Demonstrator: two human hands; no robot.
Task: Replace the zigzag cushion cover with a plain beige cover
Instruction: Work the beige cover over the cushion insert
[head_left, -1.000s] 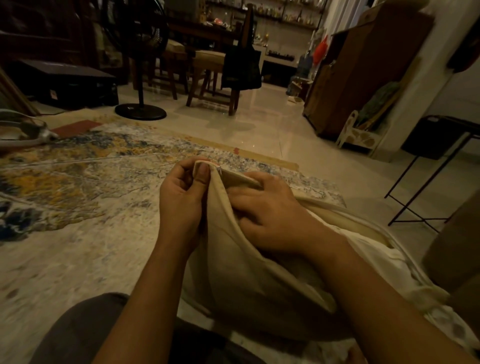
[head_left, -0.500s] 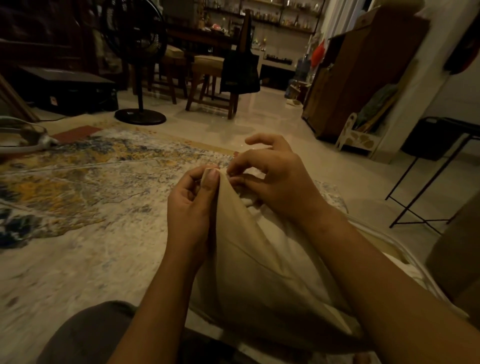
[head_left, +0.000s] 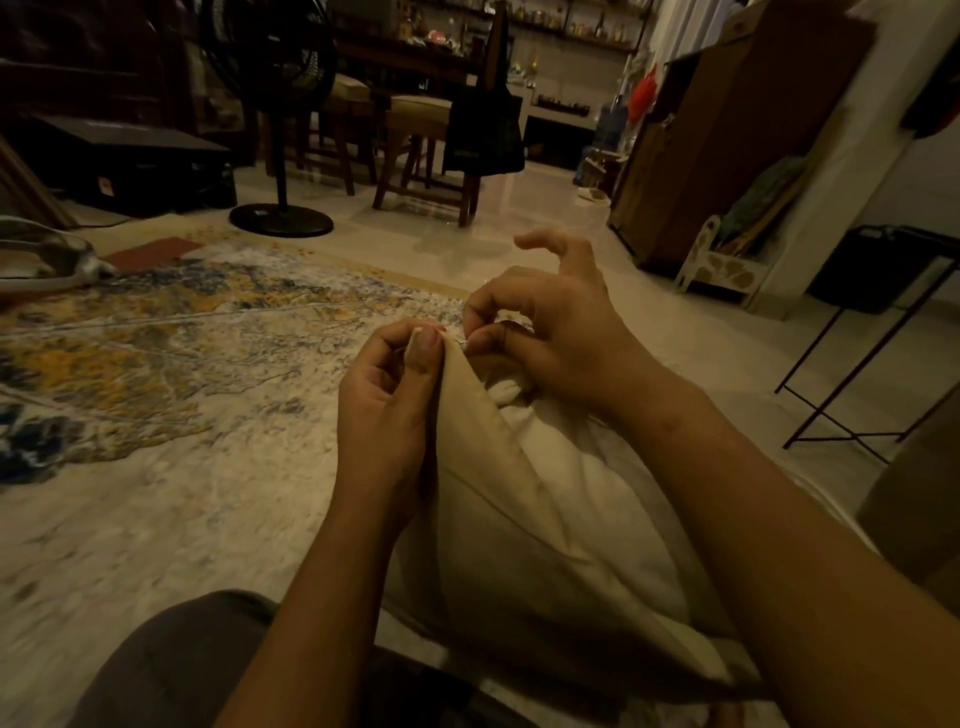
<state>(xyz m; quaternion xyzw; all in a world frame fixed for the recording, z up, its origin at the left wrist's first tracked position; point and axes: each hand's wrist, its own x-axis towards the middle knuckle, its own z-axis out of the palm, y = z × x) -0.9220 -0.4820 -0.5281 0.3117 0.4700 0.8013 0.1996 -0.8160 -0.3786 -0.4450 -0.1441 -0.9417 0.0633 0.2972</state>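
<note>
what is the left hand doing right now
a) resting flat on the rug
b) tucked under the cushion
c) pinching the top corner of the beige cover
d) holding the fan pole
c: the left hand pinches the top corner of the beige cover between thumb and fingers, while the right hand grips something small, apparently a zip pull, at that same corner.

Beige cover (head_left: 498, 545): near end cut by the bottom edge, right side hidden behind the right forearm. White cushion (head_left: 587, 483): only partly exposed. Small metal piece between the right hand (head_left: 550, 332) fingers (head_left: 480, 312): too small to identify. Left hand (head_left: 387, 400): fingertips hidden behind the cover's corner. Fan (head_left: 275, 67): head cropped by the top edge. Far shelf items: too dim to tell.
</note>
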